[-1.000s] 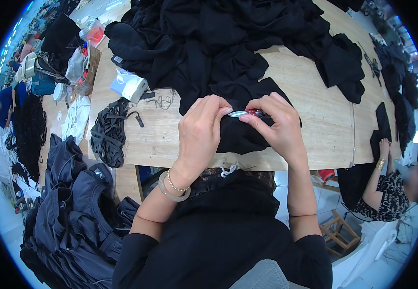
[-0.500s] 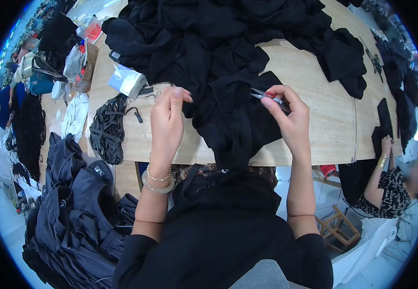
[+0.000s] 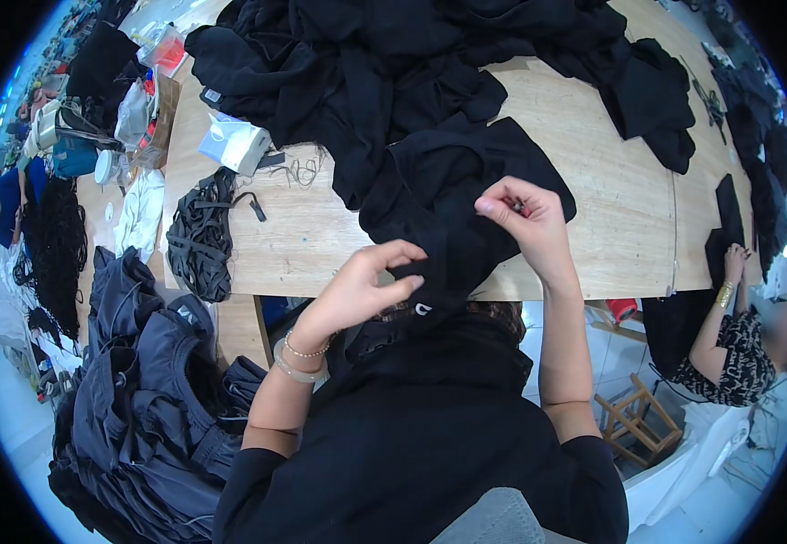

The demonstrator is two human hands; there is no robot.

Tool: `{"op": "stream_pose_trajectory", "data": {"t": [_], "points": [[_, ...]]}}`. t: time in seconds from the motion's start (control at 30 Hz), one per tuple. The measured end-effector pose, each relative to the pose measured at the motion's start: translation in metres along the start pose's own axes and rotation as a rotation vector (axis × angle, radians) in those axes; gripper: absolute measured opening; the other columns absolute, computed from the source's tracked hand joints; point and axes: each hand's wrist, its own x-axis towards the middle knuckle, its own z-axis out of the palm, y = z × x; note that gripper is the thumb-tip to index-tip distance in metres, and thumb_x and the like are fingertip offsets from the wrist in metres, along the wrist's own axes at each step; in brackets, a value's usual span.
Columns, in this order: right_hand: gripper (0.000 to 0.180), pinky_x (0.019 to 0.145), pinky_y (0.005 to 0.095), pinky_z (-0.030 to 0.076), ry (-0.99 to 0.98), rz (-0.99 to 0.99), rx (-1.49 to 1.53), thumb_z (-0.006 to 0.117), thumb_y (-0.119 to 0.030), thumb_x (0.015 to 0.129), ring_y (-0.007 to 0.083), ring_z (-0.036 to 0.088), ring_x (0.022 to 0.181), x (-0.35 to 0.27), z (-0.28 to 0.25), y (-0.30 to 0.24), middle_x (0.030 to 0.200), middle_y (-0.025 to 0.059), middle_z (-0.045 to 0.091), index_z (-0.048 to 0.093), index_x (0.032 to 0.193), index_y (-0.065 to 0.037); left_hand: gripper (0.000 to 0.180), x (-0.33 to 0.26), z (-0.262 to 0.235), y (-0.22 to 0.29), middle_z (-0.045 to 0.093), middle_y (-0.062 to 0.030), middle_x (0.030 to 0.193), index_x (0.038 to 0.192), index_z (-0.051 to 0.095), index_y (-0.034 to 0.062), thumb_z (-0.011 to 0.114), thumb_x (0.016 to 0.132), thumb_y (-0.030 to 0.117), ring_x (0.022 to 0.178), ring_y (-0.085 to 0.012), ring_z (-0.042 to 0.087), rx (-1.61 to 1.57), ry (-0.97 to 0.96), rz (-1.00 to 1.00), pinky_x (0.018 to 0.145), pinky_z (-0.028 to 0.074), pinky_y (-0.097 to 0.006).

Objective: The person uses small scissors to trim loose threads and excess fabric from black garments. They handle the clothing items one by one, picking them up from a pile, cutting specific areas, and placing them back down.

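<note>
A black garment (image 3: pixel 466 195) lies across the front of the table, and its near end hangs over the edge toward my lap. Above its right part, my right hand (image 3: pixel 543 227) is closed around small thread snips (image 3: pixel 518 208). Only a bit of red and metal shows between the fingers. My left hand (image 3: pixel 361 286), with bracelets at the wrist, is at the garment's near left side by the table edge. Its thumb and fingers are apart, with black cloth visible between or behind them. A small white loop-shaped mark (image 3: pixel 423 309) shows on the cloth beside the thumb.
A large heap of black garments (image 3: pixel 366 72) covers the far table (image 3: pixel 611 199). Left of me are a bundle of dark straps (image 3: pixel 201 236), a tissue pack (image 3: pixel 234 143) and piled grey garments (image 3: pixel 153 390). A co-worker (image 3: pixel 729 354) sits at the right near a wooden stool (image 3: pixel 638 422).
My left hand has come down and to the right, its fingers parting. My right hand has lowered slightly, and the snips' blades, visible before, are now tucked in the hand. The garment's right side spreads wider.
</note>
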Motion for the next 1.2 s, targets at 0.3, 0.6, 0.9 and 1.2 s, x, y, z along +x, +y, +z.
{"op": "stream_pose_trajectory", "data": {"t": [0.3, 0.6, 0.9, 1.2], "points": [[0.013, 0.062, 0.0223, 0.038, -0.21, -0.268, -0.041, 0.08, -0.006, 0.081, 0.0043, 0.049, 0.069, 0.014, 0.029, -0.016, 0.076, -0.0034, 0.06, 0.071, 0.088, -0.001, 0.021, 0.01, -0.018, 0.005, 0.064, 0.0033, 0.098, 0.113, 0.065, 0.0019, 0.063, 0.092, 0.005, 0.085, 0.0, 0.055, -0.646, 0.007, -0.036, 0.079, 0.044, -0.018], [0.011, 0.07, 0.0217, 0.041, -0.067, -0.203, 0.084, 0.072, -0.011, 0.092, 0.0045, 0.052, 0.076, 0.046, 0.014, -0.023, 0.081, -0.0025, 0.058, 0.071, 0.092, -0.001, 0.012, 0.008, -0.023, -0.004, 0.063, 0.0037, 0.097, 0.096, 0.059, 0.0052, 0.068, 0.091, -0.001, 0.086, -0.0017, 0.058, -0.702, 0.108, -0.034, 0.078, 0.046, -0.019], [0.021, 0.063, 0.0261, 0.039, -0.413, -0.181, -0.029, 0.08, -0.009, 0.081, 0.0077, 0.049, 0.07, 0.042, 0.037, -0.024, 0.078, -0.0007, 0.055, 0.074, 0.101, -0.002, 0.026, 0.012, -0.029, 0.001, 0.061, 0.0024, 0.093, 0.106, 0.052, 0.0062, 0.068, 0.088, -0.004, 0.079, 0.0006, 0.054, -0.608, 0.132, -0.018, 0.067, 0.041, -0.015], [0.02, 0.068, 0.0273, 0.044, 0.056, -0.251, -0.241, 0.069, -0.019, 0.094, 0.014, 0.056, 0.073, 0.049, 0.02, -0.042, 0.082, 0.0074, 0.059, 0.062, 0.093, 0.0, 0.023, 0.013, -0.032, 0.007, 0.067, -0.0016, 0.098, 0.106, 0.054, 0.0057, 0.066, 0.09, -0.005, 0.087, -0.0046, 0.063, -0.662, 0.164, 0.026, 0.077, 0.049, -0.017]]}}
